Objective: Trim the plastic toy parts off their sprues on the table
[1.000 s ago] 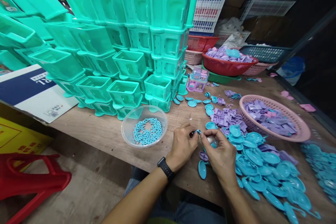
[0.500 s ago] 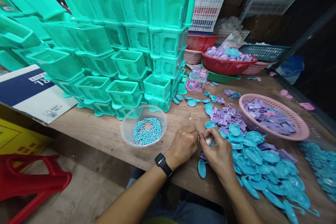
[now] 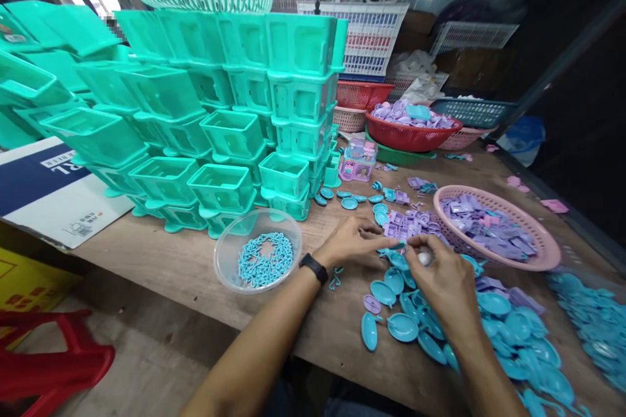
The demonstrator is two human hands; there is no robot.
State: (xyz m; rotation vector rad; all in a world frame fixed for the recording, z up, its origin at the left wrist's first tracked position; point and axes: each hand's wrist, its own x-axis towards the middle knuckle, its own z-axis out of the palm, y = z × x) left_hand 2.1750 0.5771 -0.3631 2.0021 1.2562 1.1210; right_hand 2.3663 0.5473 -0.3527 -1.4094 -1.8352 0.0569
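Brown wood table (image 3: 186, 260) in messy room, teal bins (image 3: 229, 111) stacked high. Box (image 3: 53, 189) reads "RL". Left hand (image 3: 349, 242) and right hand (image 3: 440, 280) pinch blue part (image 3: 397, 247) above blue pile (image 3: 489, 319).

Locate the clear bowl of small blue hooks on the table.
In the head view, the clear bowl sits on the wooden table near its front edge, just left of the left hand and in front of the stacked green boxes.

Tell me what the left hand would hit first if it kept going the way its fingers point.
The left hand points right and slightly away, so it would probably first meet the small purple pieces by the pink basket; depth is uncertain.
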